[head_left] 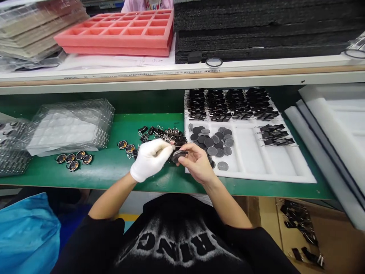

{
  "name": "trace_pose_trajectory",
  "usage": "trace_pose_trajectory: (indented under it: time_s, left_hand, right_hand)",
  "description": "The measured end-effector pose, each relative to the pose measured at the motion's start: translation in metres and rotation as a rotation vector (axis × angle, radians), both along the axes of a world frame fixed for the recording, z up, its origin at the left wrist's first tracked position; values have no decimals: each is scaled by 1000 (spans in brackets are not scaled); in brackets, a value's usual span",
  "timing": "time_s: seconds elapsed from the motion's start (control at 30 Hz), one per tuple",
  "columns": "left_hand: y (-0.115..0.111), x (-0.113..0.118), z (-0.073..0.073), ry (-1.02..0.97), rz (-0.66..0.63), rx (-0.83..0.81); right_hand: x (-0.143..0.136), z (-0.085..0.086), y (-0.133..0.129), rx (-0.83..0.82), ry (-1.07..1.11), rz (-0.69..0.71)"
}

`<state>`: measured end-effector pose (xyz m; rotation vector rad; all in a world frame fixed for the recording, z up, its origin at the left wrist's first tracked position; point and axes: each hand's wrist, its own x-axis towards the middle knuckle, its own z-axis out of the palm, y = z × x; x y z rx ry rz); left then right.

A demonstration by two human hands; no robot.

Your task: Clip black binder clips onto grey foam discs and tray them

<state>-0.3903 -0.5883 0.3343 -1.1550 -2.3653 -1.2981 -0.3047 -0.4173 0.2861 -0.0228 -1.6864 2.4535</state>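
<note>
In the head view, my left hand (151,160), in a white glove, is closed, with its fingertips pinched at the upper edge of a dark round piece (178,155). What exactly those fingertips grip is hidden. My bare right hand (198,161) holds the same round piece between thumb and fingers. Just behind both hands lies a heap of black binder clips (171,134) with silver wire handles. To the right of my right hand, several grey and black discs (209,142) are piled on a white foam tray (248,148).
Clipped pieces (225,104) stand in rows at the tray's back. Round dark pieces with orange centres (73,156) lie left on the green bench (119,179), near clear plastic trays (71,121). A shelf edge (171,79) crosses above, bearing pink foam (119,34). White foam sheets (336,125) lean right.
</note>
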Motion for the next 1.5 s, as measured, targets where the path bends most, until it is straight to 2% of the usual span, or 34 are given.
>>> trace_pose_trajectory:
  time_s: [0.1,0.2,0.27,0.37,0.43,0.6,0.73,0.97,1.1,1.17,1.23,1.3,1.33,1.43,1.5]
  left_hand:
    - [-10,-2,9,78,-117,-210]
    - [-11,-7,14,2,-196,-439]
    - [-7,-5,14,-40,-259,-490]
    - [0,0,11,-23,-300,-464]
    - [1,2,9,17,-307,-425]
    - [-4,0,11,-24,-357,-348]
    - [-3,-1,10,-63,-413,-370]
    - [1,3,2,-120,-427,-442]
    - [-5,-11,9,-116,-458,-474]
    - [-9,-32,13,-78,-337,-493]
    - [-13,-61,13,-10,-45,-548]
    - [-14,-91,8,73,219,-704]
    - [-13,-104,3,117,274,-815]
    - [-8,-129,-12,252,218,-1103]
    - [-7,-133,-18,336,166,-1170]
  right_hand:
    - [12,5,15,115,10,78]
    - [24,9,28,205,41,163]
    - [29,11,32,246,62,191]
    - [32,13,35,294,55,198]
    - [33,15,37,270,27,169]
    - [28,17,40,7,-111,-68]
    - [23,14,43,9,-152,-30]
    - [25,10,49,206,-116,13]
    - [26,9,54,150,-132,6]
    - [25,7,56,10,-144,12]
    - [25,5,54,-154,-174,24]
    - [24,2,50,-275,-208,39]
    - [23,1,46,-315,-219,43]
    - [22,-1,38,-372,-227,40]
    - [22,-2,35,-374,-232,37]
